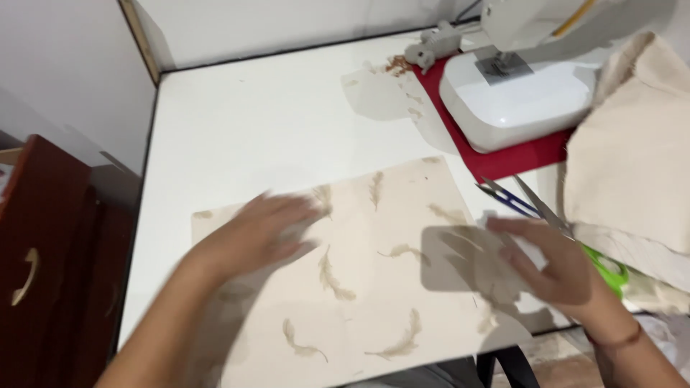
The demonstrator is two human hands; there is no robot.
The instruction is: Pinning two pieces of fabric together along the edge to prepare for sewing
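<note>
Your left hand [262, 231] and right hand [550, 262] lie open and flat on the cream feather-printed fabric sheet [374, 276], spread on the white table [251, 122], pinning both sides so it stays smooth beside the white sewing machine [517, 100].

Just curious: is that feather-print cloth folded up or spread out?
Spread out: the cream feather-print cloth lies flat on the white table.

The cream cloth with the beige feather print [374, 287] looked matt and smooth. The white table top [273, 122] was smooth with a light sheen. The white sewing machine [525, 100] was glossy plastic on a matt red felt mat [517, 159]. The folded beige fabric [632, 165] looked coarse.
</note>
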